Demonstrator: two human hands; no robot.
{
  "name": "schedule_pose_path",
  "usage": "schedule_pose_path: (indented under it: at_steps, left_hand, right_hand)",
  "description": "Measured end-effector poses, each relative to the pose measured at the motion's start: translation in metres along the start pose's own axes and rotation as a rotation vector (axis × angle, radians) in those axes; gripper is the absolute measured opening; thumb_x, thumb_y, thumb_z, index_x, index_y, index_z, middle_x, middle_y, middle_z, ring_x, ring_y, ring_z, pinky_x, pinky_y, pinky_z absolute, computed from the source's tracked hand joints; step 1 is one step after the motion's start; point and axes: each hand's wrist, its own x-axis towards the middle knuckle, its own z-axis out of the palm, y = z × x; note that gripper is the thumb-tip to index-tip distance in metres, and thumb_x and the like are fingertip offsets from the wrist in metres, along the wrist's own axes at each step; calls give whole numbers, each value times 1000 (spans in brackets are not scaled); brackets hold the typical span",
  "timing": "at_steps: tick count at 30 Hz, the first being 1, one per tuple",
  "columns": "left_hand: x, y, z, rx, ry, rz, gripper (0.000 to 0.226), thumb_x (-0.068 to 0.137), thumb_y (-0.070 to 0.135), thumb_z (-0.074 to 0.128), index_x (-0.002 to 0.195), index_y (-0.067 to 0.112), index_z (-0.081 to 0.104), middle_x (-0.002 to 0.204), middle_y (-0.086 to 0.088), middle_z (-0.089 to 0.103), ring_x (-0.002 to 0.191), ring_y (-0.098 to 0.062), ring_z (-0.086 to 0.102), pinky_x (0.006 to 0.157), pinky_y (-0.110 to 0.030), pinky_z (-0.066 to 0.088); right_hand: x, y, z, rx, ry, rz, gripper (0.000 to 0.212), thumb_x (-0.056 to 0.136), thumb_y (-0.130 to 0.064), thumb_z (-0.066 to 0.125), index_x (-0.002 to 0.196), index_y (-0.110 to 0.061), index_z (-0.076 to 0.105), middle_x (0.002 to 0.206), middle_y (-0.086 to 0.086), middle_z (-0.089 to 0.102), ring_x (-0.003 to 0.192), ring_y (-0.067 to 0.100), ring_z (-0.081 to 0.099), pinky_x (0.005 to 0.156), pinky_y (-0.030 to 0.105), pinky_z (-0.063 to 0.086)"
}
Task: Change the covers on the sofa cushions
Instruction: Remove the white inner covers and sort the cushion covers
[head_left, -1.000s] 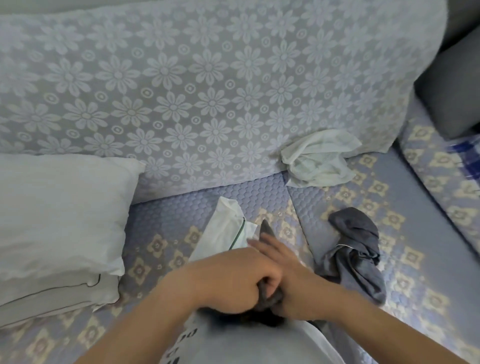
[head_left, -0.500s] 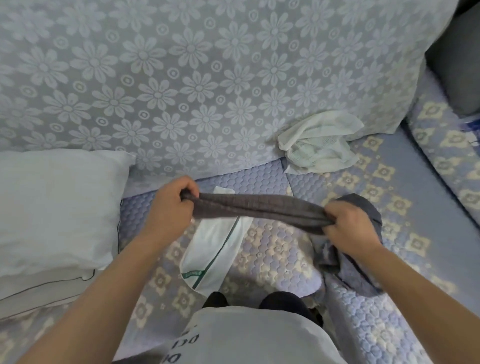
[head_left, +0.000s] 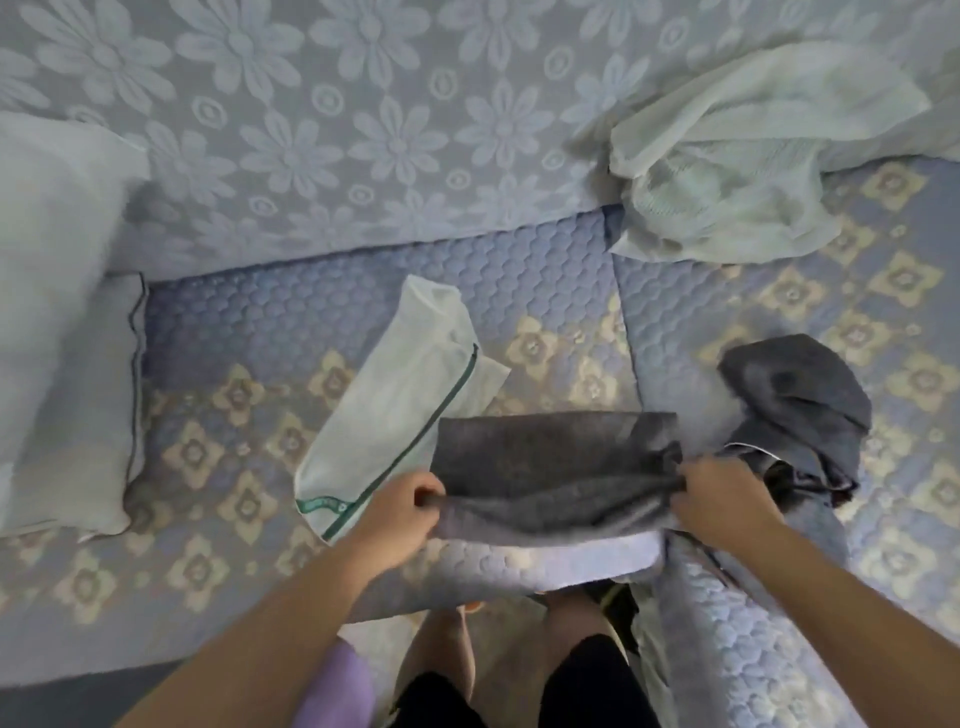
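The sofa seat, quilted and patterned, is seen spread across the scene, with a flowered backrest at the far side. A large pale cushion is propped at the far left and is judged soft, bulky and light. A crumpled pale cloth is left at the far right against the backrest. A white cover with a green zip is laid flat near the middle of the seat.

The grey cover is held stretched flat over the near edge of the seat, just right of the white cover and partly overlapping it. It is judged thin, limp and light, not slippery, and best taken at the corners of its open edge. A second bundle of grey fabric is heaped to its right.

The left hand has its grip closed on the cover's near-left corner; the right hand pinches the near-right corner.
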Motion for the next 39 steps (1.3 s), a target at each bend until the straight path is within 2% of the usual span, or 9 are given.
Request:
schedule_pose_path:
  at_steps: [4,7,11,14,17,24,30,35,39]
  left_hand:
    - [59,-1,-12,-213,279,-161,56,94,26,65,146,22,45,134,-9,47,123,-25,53,104,-38,45]
    - [63,-14,-6,-79,245,-311,67,98,39,58,156,22,29,151,-16,31,138,-36,36,111,-47,37]
    - [23,-68,4,-42,504,-506,61,99,34,55,154,19,32,155,-18,31,141,-36,30,113,-51,30]
    - [-7,-110,7,-107,520,-646,64,97,32,59,154,23,31,156,-20,27,141,-42,28,111,-54,32]
    - [-24,-142,5,-150,510,-652,66,95,28,62,154,23,32,156,-22,23,138,-45,30,111,-54,31]
    - [-29,-151,3,-86,471,-508,63,92,16,58,149,27,36,151,-16,27,135,-41,31,109,-53,36]
    - [-15,-137,10,30,396,-386,76,89,15,60,156,26,28,155,-16,22,139,-41,25,113,-51,35]
    - [-7,-123,7,148,421,-278,74,90,17,64,157,24,32,155,-18,23,139,-41,27,112,-48,34]
    - [4,-130,1,263,455,-222,66,87,18,70,148,18,48,148,-21,39,133,-43,39,108,-53,39]
  right_hand:
    - [61,-25,-11,19,281,148,53,87,-16,54,138,-14,44,138,19,47,126,41,41,106,48,36]
    - [66,-75,-3,-120,420,-194,72,82,-12,59,149,-11,34,152,25,33,135,47,32,111,57,30]
    - [41,-152,36,-36,105,-610,76,98,-41,51,160,-23,10,166,12,6,150,39,10,119,55,26]
    - [38,-173,62,-153,-153,-527,100,94,-60,50,156,-28,-22,165,5,-23,153,35,-11,122,56,12]
    - [41,-191,77,-256,-1,-403,111,94,-49,56,147,-19,-37,163,14,-26,151,44,-10,118,63,17]
    - [24,-193,70,644,202,-88,55,95,0,48,148,-17,47,140,3,52,128,23,49,111,42,41]
    - [2,-118,73,1527,91,687,11,101,-3,50,94,-4,57,78,7,52,60,-5,58,103,48,47]
    - [23,-105,82,1827,-26,1009,35,89,-33,71,119,-18,62,120,3,66,100,23,64,71,43,56]
    - [29,-128,60,1887,-156,1036,52,88,-57,67,127,-25,55,121,2,53,113,31,54,101,54,48]
